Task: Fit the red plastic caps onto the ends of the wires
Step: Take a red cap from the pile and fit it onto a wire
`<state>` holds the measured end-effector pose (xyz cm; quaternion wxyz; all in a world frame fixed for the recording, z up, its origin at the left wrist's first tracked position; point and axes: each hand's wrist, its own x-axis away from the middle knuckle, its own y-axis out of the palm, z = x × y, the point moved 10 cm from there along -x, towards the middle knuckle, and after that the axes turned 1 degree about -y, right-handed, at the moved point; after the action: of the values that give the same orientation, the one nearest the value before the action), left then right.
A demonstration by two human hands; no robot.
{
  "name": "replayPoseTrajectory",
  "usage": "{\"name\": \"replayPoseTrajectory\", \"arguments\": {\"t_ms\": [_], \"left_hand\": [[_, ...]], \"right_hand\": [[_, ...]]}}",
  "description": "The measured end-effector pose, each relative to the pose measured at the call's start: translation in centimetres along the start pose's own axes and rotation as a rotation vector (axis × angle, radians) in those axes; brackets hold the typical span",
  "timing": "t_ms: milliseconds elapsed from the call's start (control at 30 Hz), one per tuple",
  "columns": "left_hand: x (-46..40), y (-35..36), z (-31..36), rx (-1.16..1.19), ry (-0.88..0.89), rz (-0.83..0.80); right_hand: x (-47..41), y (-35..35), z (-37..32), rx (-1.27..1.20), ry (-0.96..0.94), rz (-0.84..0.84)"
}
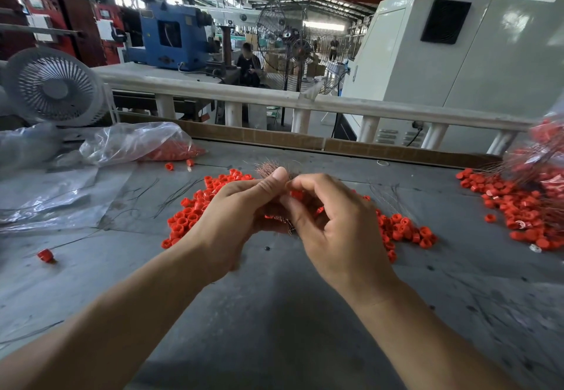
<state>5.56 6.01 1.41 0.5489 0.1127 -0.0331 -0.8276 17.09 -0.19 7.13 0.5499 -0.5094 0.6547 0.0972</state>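
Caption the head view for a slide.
Both hands, left hand and right hand, grip a copper wire bundle above loose red caps.

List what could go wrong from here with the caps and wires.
1. The left hand grips a bundle of thin wires with splayed ends; strands could slip out or prick the fingers.
2. The right hand pinches a small red cap, which could drop into the loose caps below.

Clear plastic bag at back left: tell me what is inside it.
The clear plastic bag holds a heap of red plastic caps bunched at its right end, showing through the film. Crumpled folds and glare hide the rest of its inside, so anything else there cannot be seen.
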Motion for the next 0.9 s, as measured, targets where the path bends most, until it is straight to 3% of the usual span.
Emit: {"name": "replayPoseTrajectory", "arguments": {"t_ms": [133, 467, 900], "left_hand": [[-0.1, 0.4, -0.3, 0.026, -0.021, -0.039], [-0.3, -2.1, 0.2, 0.039, 0.07, 0.157], [-0.1, -4.9, -0.1, -0.27, 0.029, 0.365]], "right_hand": [[0.2, 1.3, 0.5, -0.029, 0.021, -0.114], [1.6, 3.9, 3.6, -0.195, 0.261, -0.323], [1.7, 3.3, 4.4, -0.067, 0.299, -0.298]]}}
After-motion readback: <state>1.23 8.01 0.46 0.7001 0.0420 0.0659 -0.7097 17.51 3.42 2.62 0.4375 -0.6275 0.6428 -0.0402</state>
